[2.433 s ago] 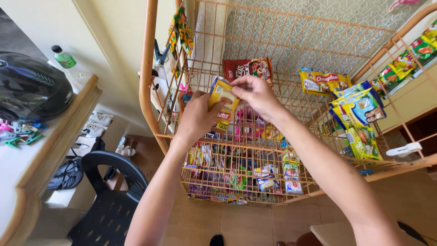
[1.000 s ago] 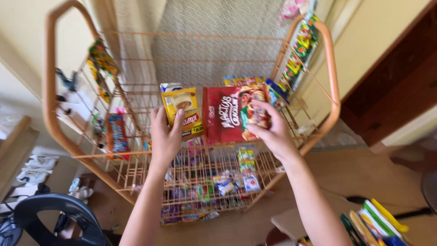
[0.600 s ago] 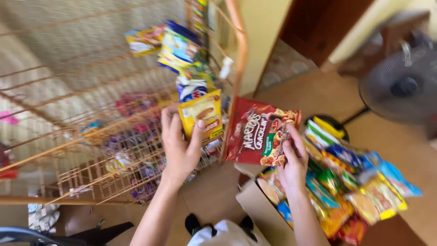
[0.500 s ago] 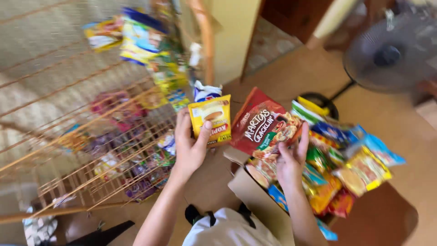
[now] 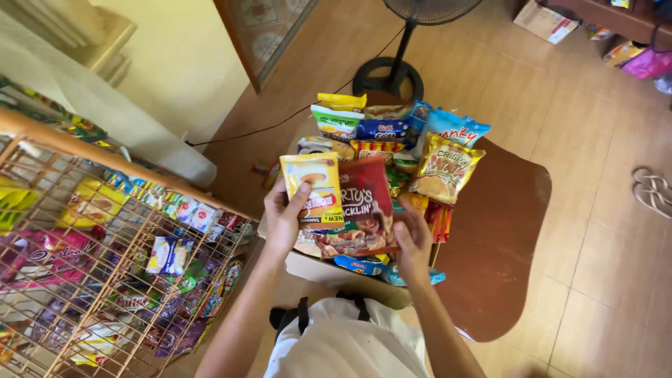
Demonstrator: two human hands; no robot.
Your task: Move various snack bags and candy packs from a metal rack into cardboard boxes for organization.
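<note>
Over a cardboard box (image 5: 329,269) of snacks, left hand (image 5: 283,218) pinches a yellow foil packet (image 5: 313,187); right hand (image 5: 413,241) grips a red crackling bag (image 5: 360,210).

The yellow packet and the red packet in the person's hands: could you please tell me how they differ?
The yellow packet is narrower; the red packet is wider and larger. The yellow packet is pinched near its lower part by the left hand, while the red packet is gripped at its bottom right corner by the right hand. The yellow packet lies in front and overlaps the red packet's left side. Both are sealed snack packets held upright above an open cardboard box of snacks.
</note>
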